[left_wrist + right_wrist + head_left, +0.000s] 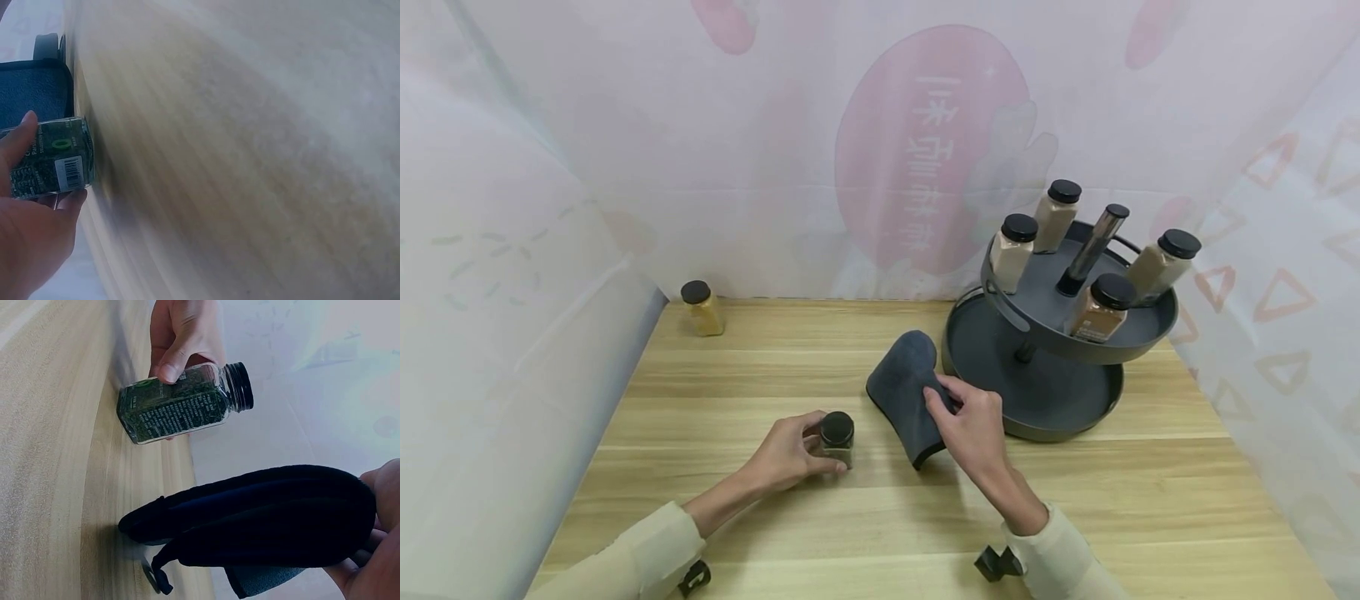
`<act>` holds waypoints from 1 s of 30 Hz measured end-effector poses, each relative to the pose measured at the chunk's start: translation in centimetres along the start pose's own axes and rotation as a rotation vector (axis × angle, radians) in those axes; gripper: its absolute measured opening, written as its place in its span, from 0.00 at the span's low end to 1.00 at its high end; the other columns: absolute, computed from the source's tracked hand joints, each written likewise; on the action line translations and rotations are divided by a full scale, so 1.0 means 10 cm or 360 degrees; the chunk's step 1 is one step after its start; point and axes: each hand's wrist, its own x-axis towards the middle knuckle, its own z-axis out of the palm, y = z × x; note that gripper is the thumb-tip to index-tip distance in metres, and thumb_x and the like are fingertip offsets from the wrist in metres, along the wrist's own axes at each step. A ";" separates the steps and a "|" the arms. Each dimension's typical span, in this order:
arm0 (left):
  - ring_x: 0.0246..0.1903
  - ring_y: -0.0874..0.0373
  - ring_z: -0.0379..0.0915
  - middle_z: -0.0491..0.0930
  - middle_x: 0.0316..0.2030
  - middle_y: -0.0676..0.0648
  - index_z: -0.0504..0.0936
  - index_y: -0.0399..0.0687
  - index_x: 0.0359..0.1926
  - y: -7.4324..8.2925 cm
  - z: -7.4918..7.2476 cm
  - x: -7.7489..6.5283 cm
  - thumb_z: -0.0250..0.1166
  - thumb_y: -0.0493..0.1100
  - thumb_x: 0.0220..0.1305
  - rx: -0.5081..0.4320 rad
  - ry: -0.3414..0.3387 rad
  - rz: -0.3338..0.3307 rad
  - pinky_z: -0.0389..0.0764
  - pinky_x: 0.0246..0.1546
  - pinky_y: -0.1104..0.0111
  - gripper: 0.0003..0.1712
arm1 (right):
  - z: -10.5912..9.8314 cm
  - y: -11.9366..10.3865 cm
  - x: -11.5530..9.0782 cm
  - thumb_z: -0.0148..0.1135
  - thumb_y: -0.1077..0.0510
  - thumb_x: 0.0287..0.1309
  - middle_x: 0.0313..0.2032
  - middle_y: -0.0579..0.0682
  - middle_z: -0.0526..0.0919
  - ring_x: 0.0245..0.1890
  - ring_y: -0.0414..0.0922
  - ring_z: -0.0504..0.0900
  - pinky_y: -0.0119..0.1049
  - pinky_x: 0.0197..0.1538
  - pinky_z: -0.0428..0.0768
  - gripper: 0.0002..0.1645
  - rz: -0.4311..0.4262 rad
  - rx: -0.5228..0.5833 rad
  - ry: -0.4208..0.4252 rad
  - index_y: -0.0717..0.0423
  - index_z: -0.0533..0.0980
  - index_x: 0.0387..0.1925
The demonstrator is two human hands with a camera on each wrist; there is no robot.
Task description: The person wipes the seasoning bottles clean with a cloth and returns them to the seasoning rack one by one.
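In the head view my left hand [784,454] grips a square glass spice jar [837,430] with a black lid, thumb on one side and fingers on the other. The right wrist view shows dried green herbs in this jar [178,409], which stands upright at the tabletop. A barcode label faces the left wrist camera. My right hand [976,427] pinches a folded dark grey cloth [904,387] by its right side, just right of the jar. The cloth droops from the fingers, its lower edge close over the wood.
A two-tier dark round tray [1033,425] stands at the back right, several black-lidded spice jars on its upper tier, including a reddish-brown one [1099,312]. At the back left stands a yellow spice jar [706,315]. Printed white sheeting [760,225] walls the wooden table [775,367].
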 end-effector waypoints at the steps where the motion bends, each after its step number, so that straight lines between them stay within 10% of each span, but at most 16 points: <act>1: 0.61 0.44 0.82 0.88 0.53 0.49 0.85 0.45 0.57 0.00 0.00 0.00 0.87 0.42 0.49 0.0010 0.0009 0.0001 0.77 0.66 0.53 0.33 | 0.00 0.00 0.00 0.72 0.64 0.64 0.39 0.57 0.92 0.28 0.42 0.89 0.36 0.35 0.87 0.11 0.0000 -0.0002 0.0001 0.63 0.89 0.46; 15: 0.57 0.46 0.85 0.90 0.49 0.47 0.88 0.43 0.54 0.04 -0.01 0.05 0.86 0.42 0.51 -0.0027 0.0151 0.0002 0.83 0.59 0.59 0.28 | 0.00 -0.01 -0.01 0.72 0.63 0.64 0.40 0.58 0.92 0.29 0.43 0.90 0.39 0.36 0.88 0.12 0.0018 -0.0018 -0.0011 0.64 0.89 0.47; 30: 0.51 0.49 0.88 0.91 0.46 0.51 0.89 0.49 0.55 0.58 -0.08 0.21 0.85 0.47 0.52 0.0145 0.0241 0.0138 0.88 0.51 0.57 0.28 | 0.08 -0.14 -0.01 0.73 0.63 0.63 0.41 0.60 0.92 0.37 0.49 0.93 0.45 0.40 0.90 0.12 -0.0009 0.0061 -0.0033 0.65 0.89 0.47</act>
